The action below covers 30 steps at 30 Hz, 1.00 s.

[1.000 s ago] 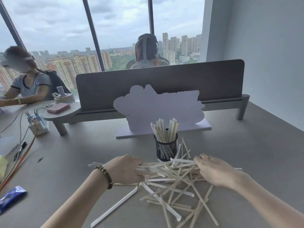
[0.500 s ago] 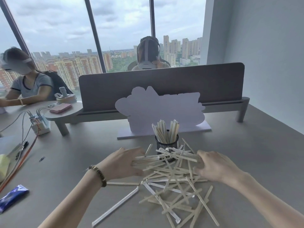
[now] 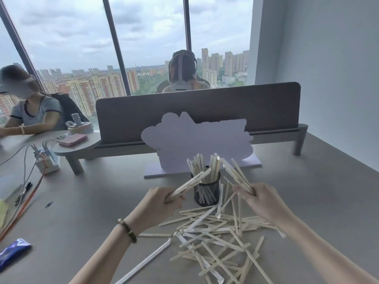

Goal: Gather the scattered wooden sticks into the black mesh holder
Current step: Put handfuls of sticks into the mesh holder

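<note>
Sticks (image 3: 207,175) hide black mesh holder (image 3: 207,191) rim; both hands grip bundles

Grey desk (image 3: 307,201) with the items that lay directly on it. A black mesh holder (image 3: 206,192) stood upright near the middle, wooden sticks rising from its mouth. Just in front of it, a loose pile of wooden sticks (image 3: 221,236) lay crisscrossed on the surface, with one long wrapped stick (image 3: 147,261) lying apart at the pile's left. Behind the holder stood a pale cut-out sign (image 3: 196,144) on a flat base, and behind that a raised shelf with a dark divider panel (image 3: 196,113). At the left edge lay a blue packet (image 3: 12,253), orange and grey cables (image 3: 26,201) and a small white connector box (image 3: 46,160).
</note>
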Tool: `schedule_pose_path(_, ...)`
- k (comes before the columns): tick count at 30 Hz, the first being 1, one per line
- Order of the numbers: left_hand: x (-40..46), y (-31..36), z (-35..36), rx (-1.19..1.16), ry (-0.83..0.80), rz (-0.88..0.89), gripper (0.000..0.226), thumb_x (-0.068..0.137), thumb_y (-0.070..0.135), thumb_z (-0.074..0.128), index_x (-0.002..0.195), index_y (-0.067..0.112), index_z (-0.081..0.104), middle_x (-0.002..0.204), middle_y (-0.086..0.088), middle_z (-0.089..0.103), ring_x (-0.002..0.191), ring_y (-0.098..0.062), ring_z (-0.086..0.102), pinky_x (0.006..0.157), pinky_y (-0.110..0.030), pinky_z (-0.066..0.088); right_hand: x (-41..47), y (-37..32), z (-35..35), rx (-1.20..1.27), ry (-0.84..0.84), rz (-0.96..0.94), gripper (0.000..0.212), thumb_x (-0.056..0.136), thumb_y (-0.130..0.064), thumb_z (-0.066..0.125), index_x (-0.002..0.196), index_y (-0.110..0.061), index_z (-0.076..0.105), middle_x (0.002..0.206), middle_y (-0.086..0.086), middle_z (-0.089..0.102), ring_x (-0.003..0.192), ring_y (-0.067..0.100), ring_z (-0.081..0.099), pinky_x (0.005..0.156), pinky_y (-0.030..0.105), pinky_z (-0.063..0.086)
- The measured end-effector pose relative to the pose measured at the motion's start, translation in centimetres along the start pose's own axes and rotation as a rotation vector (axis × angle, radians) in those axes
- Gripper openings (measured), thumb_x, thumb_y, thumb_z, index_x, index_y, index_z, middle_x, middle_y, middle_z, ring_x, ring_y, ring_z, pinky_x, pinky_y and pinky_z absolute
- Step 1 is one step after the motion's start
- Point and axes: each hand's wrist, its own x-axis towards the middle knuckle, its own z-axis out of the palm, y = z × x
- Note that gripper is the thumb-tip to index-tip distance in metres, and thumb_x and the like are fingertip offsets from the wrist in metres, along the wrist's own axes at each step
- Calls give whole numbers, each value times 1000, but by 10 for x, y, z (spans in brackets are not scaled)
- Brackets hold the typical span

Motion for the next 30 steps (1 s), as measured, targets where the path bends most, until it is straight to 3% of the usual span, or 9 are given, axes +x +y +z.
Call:
schedule_pose_path(3,0,7,8,-227,45,0,25,89,3,54,89,21,70,61,0,69,46,-15,54,50,-23,47,3,-5,1,293,-64,125,43,95,-38,58,60,-18,46,49,-4,37,45,12,29,49,27,27)
schedule_pose_path(7,2,14,17,-444,190,-14,15,97,10,56,88,5,65,46,1,45,38,-14,36,41,-21,32,4,-12,0,646,-191,178,27,93,-16,51,83,1,69,54,0,38,45,12,22,45,28,14)
schedule_pose_path(9,3,18,21,-538,232,-11,25,98,15,56,81,-3,57,45,-2,38,35,-12,30,37,-21,27,4,-13,1,700,-180,159,28,95,-17,51,83,1,69,53,-2,36,45,12,21,48,31,12)
schedule_pose_path(12,1,25,27,-631,278,20,46,95,25,60,64,-1,39,45,-5,33,36,-14,26,38,-22,23,2,-17,4,749,-124,133,37,97,-28,59,65,-10,52,50,-3,29,44,12,18,44,26,13)
schedule_pose_path(15,-1,29,34,-709,337,22,63,91,38,66,61,-7,32,46,-9,30,40,-15,25,41,-31,19,0,-22,7,807,-34,124,51,96,-31,61,52,-23,38,48,-3,25,41,13,15,38,19,17)
schedule_pose_path(20,-2,25,48,-798,424,-9,65,79,44,67,57,-7,33,46,-12,36,44,-20,37,47,-34,32,-4,-25,15,816,17,89,62,99,-33,55,38,-28,43,44,-2,24,43,15,17,50,35,15)
schedule_pose_path(23,-3,19,57,-820,445,-17,57,82,33,72,54,-4,39,50,-13,40,48,-20,44,51,-31,40,-7,-17,22,798,54,78,58,94,-35,61,45,-20,36,45,4,28,45,19,24,50,32,28)
schedule_pose_path(26,-6,12,66,-809,428,-48,47,87,21,71,52,0,48,49,-10,49,51,-21,49,55,-34,43,-11,-9,29,721,58,49,63,89,-38,67,55,2,33,52,13,31,52,24,28,56,29,38)
schedule_pose_path(30,-8,7,73,-765,428,-52,47,88,18,69,56,-4,43,46,-7,47,47,-20,44,53,-38,39,-14,-5,37,617,65,16,67,84,-50,64,59,1,28,55,10,25,54,22,22,57,34,26)
